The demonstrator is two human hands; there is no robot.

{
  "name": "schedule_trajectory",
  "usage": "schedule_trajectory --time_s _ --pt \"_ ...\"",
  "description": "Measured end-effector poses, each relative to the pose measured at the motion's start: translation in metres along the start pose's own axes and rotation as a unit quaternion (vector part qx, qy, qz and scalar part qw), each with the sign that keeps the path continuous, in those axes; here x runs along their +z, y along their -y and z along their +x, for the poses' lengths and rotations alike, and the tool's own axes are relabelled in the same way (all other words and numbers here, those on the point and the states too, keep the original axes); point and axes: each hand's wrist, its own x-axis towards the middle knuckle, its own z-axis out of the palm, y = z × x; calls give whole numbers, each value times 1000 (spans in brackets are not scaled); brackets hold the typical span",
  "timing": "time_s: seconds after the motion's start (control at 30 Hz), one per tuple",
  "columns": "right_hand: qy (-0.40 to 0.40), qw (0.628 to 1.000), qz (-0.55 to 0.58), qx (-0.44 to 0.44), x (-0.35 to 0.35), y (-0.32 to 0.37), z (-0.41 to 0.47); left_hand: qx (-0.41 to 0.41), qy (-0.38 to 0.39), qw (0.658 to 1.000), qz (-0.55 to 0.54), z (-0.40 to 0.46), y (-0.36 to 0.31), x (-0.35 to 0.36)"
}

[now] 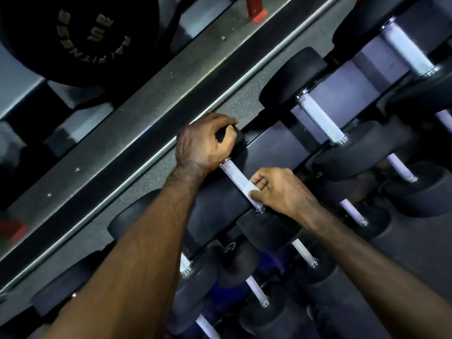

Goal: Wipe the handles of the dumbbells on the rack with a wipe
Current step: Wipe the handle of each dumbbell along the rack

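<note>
Gripping a white wipe wrapped round the knurled silver handle of a dumbbell, the right hand has its fingers curled over the bar and its thumb under it, close to the near end of the handle. Wipe is thin, folded, a pale band across the bar between fingers and thumb. Left hand is curled over the far black head of the same dumbbell, fingers closed on its top edge, thumb side toward the handle. Near head is black, round, matte rubber, sitting just below the right hand. This dumbbell lies on the top tier of the rack, whose dark flat shelf runs diagonally. Neighbour dumbbell to the right: same cylindrical black heads, textured chrome bar with shiny collars. Another sits beyond it. Lower tiers carry more black dumbbells with thinner pale handles. Speckled grey floor shows behind the rack. Black weight plate with raised lettering stands top left.
</note>
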Motion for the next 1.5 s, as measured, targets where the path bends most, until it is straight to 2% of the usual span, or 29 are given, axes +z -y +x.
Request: schedule_trajectory --time_s 0.2,0.37,0.57,0.73,1.0,1.13,1.27,1.37,1.5 --pt "-29 998 52 -15 7 30 33 10 -9 1000 3 0 0 0" --pt "30 999 4 15 -1 -1 9 11 -20 1000 -2 -1 1 2" --pt "10 997 67 -25 2 25 39 10 -14 1000 -2 -1 1 2" --pt "52 998 24 -6 -8 -7 11 10 -18 1000 -12 -1 2 4" --pt "32 995 93 -18 -2 18 40 8 -16 1000 -21 0 1 3" --pt "77 996 51 4 -2 -10 28 6 -20 1000 -24 -1 3 3" --pt "83 993 80 -22 -1 17 55 8 -18 1000 -22 -1 2 4" --pt "94 990 102 -8 2 20 60 10 -20 999 -25 0 1 4" --pt "154 987 31 19 7 -6 45 5 -28 999 -30 -1 4 4"
